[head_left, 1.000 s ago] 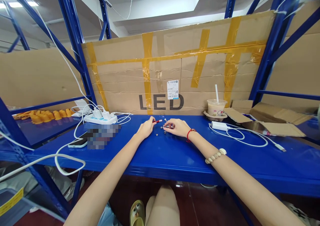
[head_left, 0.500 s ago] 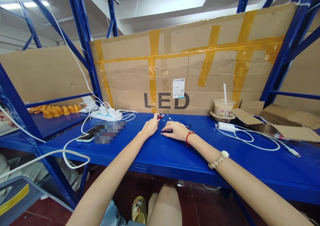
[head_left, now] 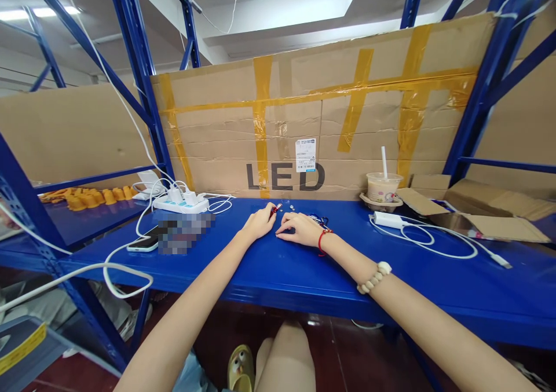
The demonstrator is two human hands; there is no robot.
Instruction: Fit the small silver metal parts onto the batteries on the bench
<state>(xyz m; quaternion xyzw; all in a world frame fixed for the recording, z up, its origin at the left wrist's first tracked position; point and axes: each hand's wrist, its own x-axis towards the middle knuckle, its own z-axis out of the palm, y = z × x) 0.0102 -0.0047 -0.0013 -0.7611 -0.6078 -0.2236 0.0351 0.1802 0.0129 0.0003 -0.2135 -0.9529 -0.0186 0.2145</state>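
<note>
My left hand (head_left: 259,223) rests on the blue table, its fingers closed around a small red, shiny stick-like thing (head_left: 274,209) with a pale tip. Most of that thing is hidden in the fingers, so its kind cannot be told. A little to the right, my right hand (head_left: 299,230) lies low over the tabletop with thumb and index fingertip drawn together. Whatever is in this pinch is too small to make out. Behind the right hand lies a dark blue cord-like thing (head_left: 320,220), partly covered by it. A few tiny pale pieces (head_left: 292,208) lie beyond the hands.
On the left are a white power strip (head_left: 181,204) with cables and a phone (head_left: 145,241). To the right stand a drink cup (head_left: 384,188) with a straw, a white adapter (head_left: 388,220) with its cable, and an open cardboard box (head_left: 499,207). Taped cardboard (head_left: 208,143) stands behind.
My right hand's thumb and fingers have come closer together; the dark gap beneath them no longer shows. My left hand keeps the red thing. The view has shifted slightly.
</note>
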